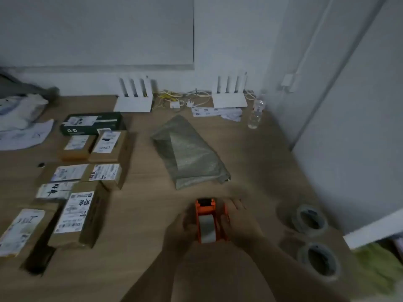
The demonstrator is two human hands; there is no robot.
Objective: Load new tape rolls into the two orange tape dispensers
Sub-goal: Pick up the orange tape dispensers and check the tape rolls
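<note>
Holding an orange plastic tape dispenser [207,219] between them, both hands sit low at the near centre of the brown wooden table [250,153]; the left hand [185,225] presses its grip against the dispenser's left side, and the right hand [236,221] cups the right side with fingers [236,204] stretched toward the far end; motion blur hides how tightly either grip closes. A grey roll of tape [207,228] sits inside the dispenser's frame. Two loose grey tape rolls lie flat on the table to the right, one farther [309,219] and one nearer [319,261], well apart from the hands. A crumpled grey plastic mailer bag [189,153] lies beyond the dispenser; labelled brown cardboard parcels [78,216] are set in rows on the left; two white routers [230,98] with upright antennas stand against the far wall, with a clear plastic bottle [256,115] just right of them.
</note>
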